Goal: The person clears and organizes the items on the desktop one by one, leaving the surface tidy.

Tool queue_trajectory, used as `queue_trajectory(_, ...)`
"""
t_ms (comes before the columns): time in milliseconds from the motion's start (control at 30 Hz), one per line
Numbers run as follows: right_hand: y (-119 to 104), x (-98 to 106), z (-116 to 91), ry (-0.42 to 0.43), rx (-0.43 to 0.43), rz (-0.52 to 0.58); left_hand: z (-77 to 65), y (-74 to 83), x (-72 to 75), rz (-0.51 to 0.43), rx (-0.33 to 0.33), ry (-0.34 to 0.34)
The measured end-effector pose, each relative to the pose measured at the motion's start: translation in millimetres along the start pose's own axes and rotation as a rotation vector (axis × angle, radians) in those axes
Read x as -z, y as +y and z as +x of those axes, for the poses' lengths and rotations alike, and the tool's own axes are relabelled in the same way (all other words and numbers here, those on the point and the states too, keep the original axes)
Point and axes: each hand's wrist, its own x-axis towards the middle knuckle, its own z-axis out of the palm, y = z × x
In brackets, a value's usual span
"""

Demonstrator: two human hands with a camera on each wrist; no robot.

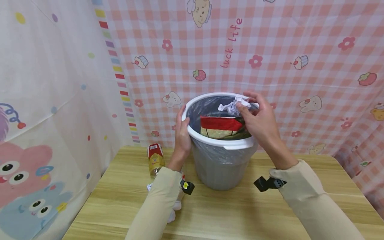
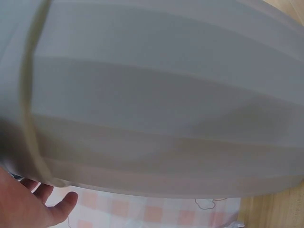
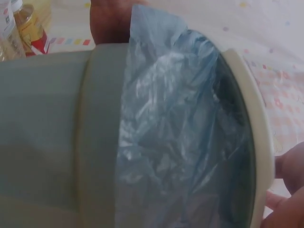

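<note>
A grey waste bin [image 1: 220, 166] with a white rim [image 1: 222, 143] and a clear plastic liner [image 3: 175, 142] stands on the wooden table [image 1: 240, 213]. Inside it lies a red and gold packet [image 1: 222, 127]. My left hand [image 1: 182, 133] grips the rim on its left side, fingers curled over the edge. Over the opening, my right hand [image 1: 258, 116] pinches a crumpled white paper ball [image 1: 234, 105]. The left wrist view is filled by the bin's grey wall [image 2: 156, 95], with my fingers [image 2: 28, 204] at the bottom left.
A bottle with a red and gold label [image 1: 155, 159] lies on the table left of the bin. More white crumpled paper [image 1: 175, 208] lies under my left forearm. Patterned cloth [image 1: 270, 50] hangs close behind and at both sides.
</note>
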Motion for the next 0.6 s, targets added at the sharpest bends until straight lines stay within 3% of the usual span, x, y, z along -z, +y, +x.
queue_trajectory(200, 2.0, -4.7, 0.0, 0.020, 0.018, -0.097, -0.9, 0.6, 0.0, -0.019, 0.001, -0.008)
queue_trajectory(600, 4.4, -9.0, -2.2, 0.046, 0.031, -0.112, -0.1, -1.1, 1.3, -0.008, -0.006, -0.018)
